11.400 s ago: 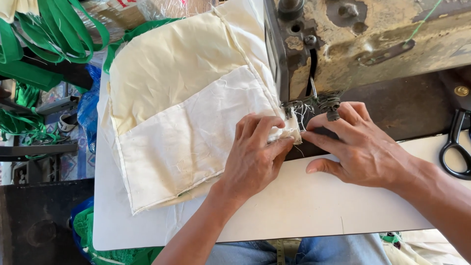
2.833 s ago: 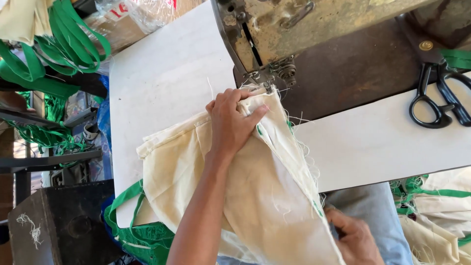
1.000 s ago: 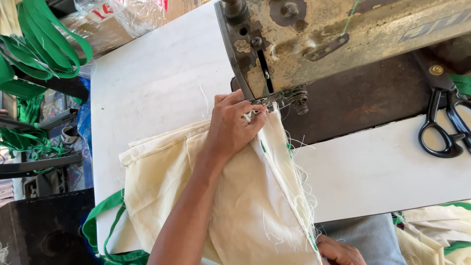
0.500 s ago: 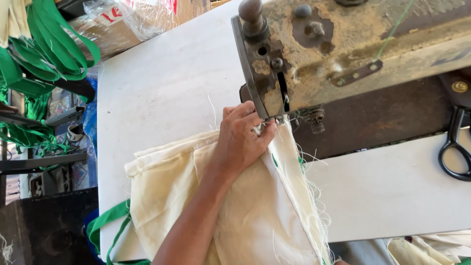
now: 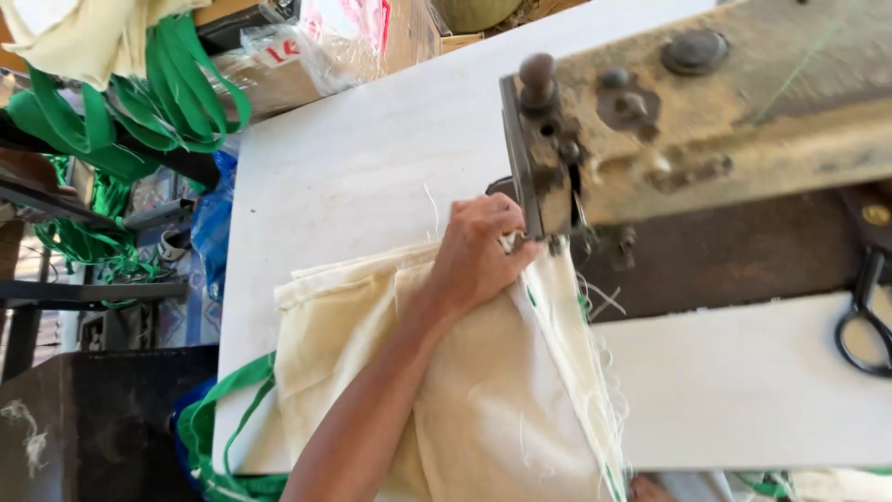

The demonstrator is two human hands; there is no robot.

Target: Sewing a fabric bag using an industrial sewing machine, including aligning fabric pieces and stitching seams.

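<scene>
My left hand (image 5: 478,256) lies on a cream cloth bag (image 5: 502,400), fingers curled over its top edge. That edge sits right at the needle foot (image 5: 557,244) of an old, worn sewing machine (image 5: 706,121). The bag is spread on the white table (image 5: 353,158), and its frayed right edge shows green stitching. A green strap (image 5: 228,409) hangs from the bag over the table's left edge. Only a sliver of my right hand (image 5: 648,489) shows at the bottom edge, below the cloth.
Black scissors (image 5: 864,316) lie at the right, by the machine's dark bed (image 5: 743,251). A heap of green straps and cream cloth (image 5: 139,102) lies at the upper left, off the table. A plastic-wrapped box (image 5: 325,46) stands behind the table. Metal racks stand on the left.
My left hand has slid the bag's top edge up to the needle foot. My right hand has dropped almost out of the picture. The view has moved closer to the machine.
</scene>
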